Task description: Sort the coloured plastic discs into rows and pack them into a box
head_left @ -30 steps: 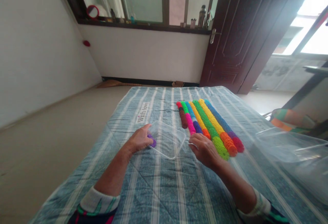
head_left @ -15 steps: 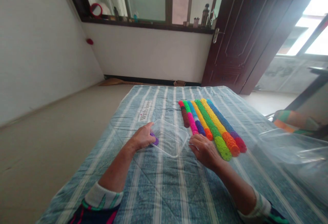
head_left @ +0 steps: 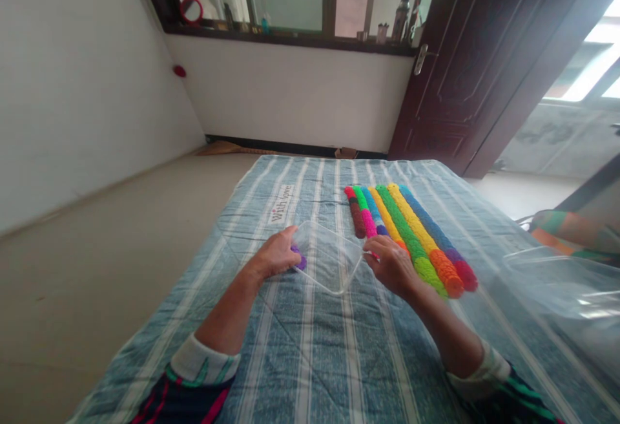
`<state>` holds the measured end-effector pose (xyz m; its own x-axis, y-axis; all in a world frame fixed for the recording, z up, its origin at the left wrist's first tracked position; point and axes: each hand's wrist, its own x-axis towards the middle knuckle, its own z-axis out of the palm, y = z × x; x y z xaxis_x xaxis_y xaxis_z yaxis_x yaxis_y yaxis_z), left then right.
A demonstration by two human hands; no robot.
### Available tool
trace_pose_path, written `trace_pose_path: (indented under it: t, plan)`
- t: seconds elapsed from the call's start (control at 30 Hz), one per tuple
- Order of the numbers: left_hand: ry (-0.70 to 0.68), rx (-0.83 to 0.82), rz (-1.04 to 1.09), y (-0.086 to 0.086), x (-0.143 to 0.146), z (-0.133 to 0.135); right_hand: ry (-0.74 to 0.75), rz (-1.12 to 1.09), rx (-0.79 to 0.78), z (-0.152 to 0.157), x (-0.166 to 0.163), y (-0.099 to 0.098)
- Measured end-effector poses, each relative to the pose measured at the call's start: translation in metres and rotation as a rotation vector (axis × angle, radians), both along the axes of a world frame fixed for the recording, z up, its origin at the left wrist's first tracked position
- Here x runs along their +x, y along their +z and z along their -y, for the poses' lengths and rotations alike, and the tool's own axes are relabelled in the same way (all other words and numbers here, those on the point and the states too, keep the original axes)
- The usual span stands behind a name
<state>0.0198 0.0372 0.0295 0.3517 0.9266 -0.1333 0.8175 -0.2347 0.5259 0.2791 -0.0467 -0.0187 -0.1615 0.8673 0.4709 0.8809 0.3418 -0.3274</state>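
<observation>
A clear plastic box (head_left: 329, 256) sits on the striped bed cover (head_left: 310, 359). My left hand (head_left: 276, 254) grips its left rim, thumb on the edge. Purple notched discs (head_left: 299, 258) show at those fingertips. Beside the box's right corner, my right hand (head_left: 390, 265) is closed, fingers curled together. A small pinkish-red bit shows under its fingertips; whether it is held cannot be made out. Just beyond this hand lie several long rows of colourful discs (head_left: 411, 217), stacked on edge and side by side. My hand hides the near ends of some rows.
A larger clear plastic container (head_left: 557, 275) stands at the right side. The "With love" print (head_left: 281, 204) marks the cover at the left. Past the bed are a window ledge (head_left: 290, 41) with small items and a dark red door (head_left: 460, 55).
My right hand has shifted slightly away from me along the box's right corner, and the pinkish-red bit now shows. My left hand stays on the box. The whole view has shifted a little.
</observation>
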Motion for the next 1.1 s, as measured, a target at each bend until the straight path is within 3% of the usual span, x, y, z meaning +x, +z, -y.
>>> trace_pose_path:
  t: [1.1]
  plan:
    - [-0.008, 0.003, 0.003, -0.008, -0.006, -0.007, 0.001, 0.037, 0.051, -0.001, -0.001, -0.016]
